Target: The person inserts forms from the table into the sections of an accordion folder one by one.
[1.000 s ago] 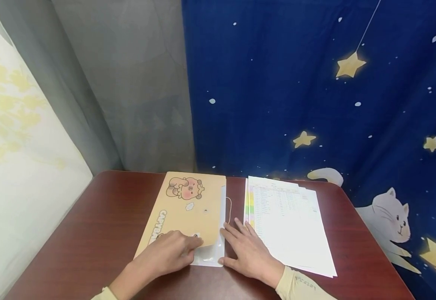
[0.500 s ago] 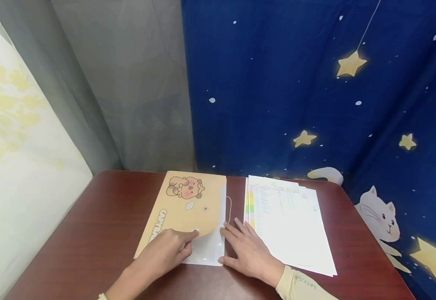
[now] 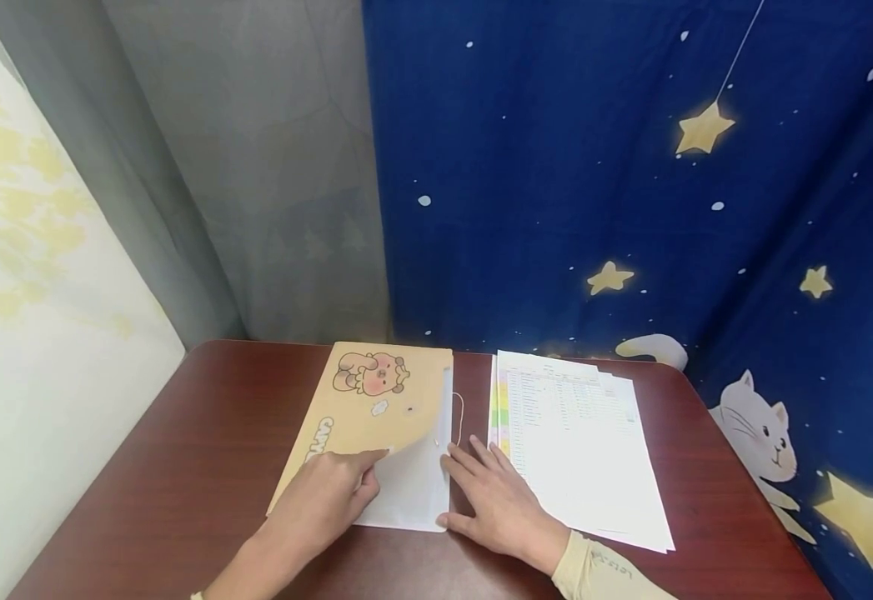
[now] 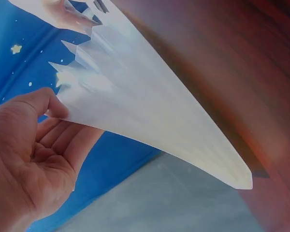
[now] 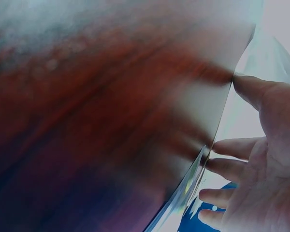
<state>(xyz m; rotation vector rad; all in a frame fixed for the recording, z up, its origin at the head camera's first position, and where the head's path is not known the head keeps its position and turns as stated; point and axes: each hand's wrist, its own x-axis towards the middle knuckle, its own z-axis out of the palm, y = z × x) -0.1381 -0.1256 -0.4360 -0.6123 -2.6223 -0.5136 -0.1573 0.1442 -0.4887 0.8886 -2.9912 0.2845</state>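
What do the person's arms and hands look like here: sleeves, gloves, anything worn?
Both hands are bare, with no gloves or rings to be seen. The right hand comes out of a long pale yellow sleeve with a ribbed cuff and small dark lettering near the wrist. At the left hand only a sliver of pale cuff shows at the frame's bottom edge.

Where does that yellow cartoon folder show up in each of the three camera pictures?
Head: yellow folder at table centre, its near corner lifted by the left hand.
Left wrist: its pale translucent flap fills the middle.
Right wrist: only its edge, upper right.
Shared landmark: red-brown table.
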